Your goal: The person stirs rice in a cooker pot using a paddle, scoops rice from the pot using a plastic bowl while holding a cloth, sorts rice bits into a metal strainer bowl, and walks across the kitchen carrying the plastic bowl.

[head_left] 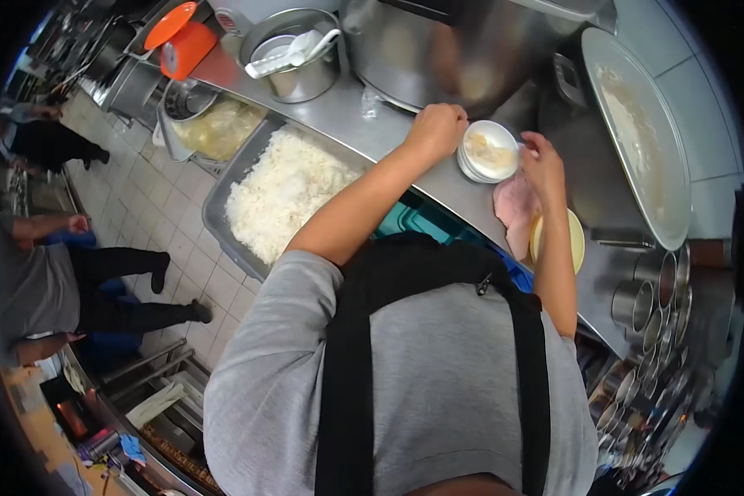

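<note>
A small stack of white bowls (471, 172) stands on the steel counter, with pale yellowish food (489, 154) in the top one. At its upper left rim is my left hand (438, 131), its fingers curled together; what they hold, if anything, is hidden. My right hand (544, 165) hovers at the right side of the bowls with bent fingers apart. Below it lies a limp pink item (516, 205), whose kind I cannot make out. My right forearm crosses over a pale yellow round dish (574, 240).
Left of my left arm is a grey tub of white rice (285, 194). A large steel pot (463, 50), a steel container (298, 78) with white-handled utensils and an orange scale (186, 50) line the counter (347, 136). Two people (33, 273) stand at left.
</note>
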